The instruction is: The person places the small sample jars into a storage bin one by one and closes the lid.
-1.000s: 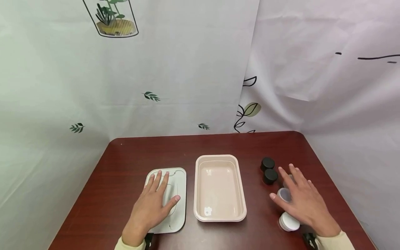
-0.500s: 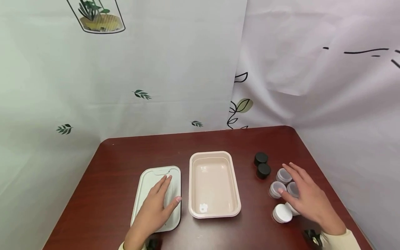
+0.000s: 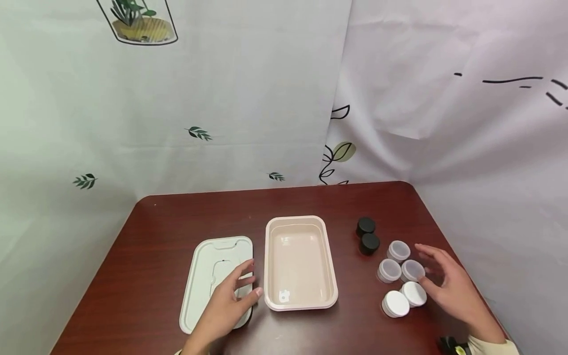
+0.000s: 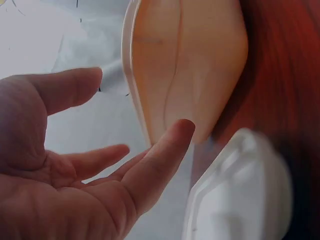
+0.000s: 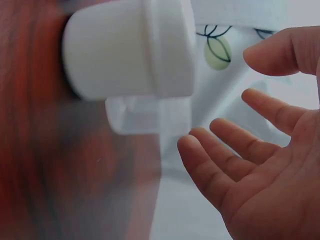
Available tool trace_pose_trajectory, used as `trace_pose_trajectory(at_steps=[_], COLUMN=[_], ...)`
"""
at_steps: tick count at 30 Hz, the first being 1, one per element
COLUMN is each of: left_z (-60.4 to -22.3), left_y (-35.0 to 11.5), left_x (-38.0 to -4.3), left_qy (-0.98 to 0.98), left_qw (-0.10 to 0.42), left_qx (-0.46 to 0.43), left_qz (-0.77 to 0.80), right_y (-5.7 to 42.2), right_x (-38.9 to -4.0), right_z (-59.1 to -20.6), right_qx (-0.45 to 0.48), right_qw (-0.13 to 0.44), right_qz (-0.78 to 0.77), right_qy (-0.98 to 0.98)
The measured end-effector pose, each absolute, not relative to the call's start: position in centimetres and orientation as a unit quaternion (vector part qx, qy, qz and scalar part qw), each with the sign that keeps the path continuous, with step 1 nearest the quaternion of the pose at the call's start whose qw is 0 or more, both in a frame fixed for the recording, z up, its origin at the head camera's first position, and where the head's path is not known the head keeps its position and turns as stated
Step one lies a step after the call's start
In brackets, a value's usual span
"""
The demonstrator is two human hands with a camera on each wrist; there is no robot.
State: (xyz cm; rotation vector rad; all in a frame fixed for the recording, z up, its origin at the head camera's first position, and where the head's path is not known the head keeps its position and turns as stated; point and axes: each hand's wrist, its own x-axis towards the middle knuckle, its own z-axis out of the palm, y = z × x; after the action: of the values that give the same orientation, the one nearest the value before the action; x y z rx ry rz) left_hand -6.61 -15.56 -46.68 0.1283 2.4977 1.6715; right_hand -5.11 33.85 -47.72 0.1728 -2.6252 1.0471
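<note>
My left hand hovers over the right side of a white lid, its fingers loosely bent and holding nothing. Just right of it stands a beige rectangular tray, whose side wall also shows in the left wrist view. My right hand hangs beside several small jars, thumb and fingers apart with nothing between them. Nearest to it are a clear-lidded jar and a white-lidded jar. Another white-lidded jar stands to their left. In the right wrist view a white jar is not what I touch.
Two black-lidded jars stand behind the clear-lidded ones, right of the tray. The dark red table ends at a patterned white cloth at the back. Cloth also hangs along both sides.
Both hands have lowered and turned inward, fingers bending more. The left moved right toward the tray; the right moved off the jars to their right side, uncovering them. The view shifted slightly.
</note>
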Motion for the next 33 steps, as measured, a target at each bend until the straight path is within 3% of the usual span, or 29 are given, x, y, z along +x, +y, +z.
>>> trace_pose_trajectory(at_steps=[8,18,29,33], left_z=[-47.5,-48.1,-48.6,-48.7], left_y=[-14.8,-14.3,-13.7,-13.8], left_x=[-6.0,-5.7,-5.5,-5.5], left_qy=[0.755,0.640,0.603,0.590], left_qw=[0.126,0.210,0.236,0.244], left_qx=[0.009,0.032,0.042,0.038], left_qz=[0.643,0.738,0.761,0.769], right_y=[35.0,36.0,36.0,35.9], right_x=[-5.4,-5.8,-5.8,-6.0], right_z=[-49.5,-50.9,-50.7,-50.6], right_qx=[0.037,0.065,-0.033,-0.034], right_qw=[0.102,0.065,-0.015,-0.019], right_qz=[0.420,0.490,0.447,0.443], right_qy=[-0.901,-0.867,-0.894,-0.896])
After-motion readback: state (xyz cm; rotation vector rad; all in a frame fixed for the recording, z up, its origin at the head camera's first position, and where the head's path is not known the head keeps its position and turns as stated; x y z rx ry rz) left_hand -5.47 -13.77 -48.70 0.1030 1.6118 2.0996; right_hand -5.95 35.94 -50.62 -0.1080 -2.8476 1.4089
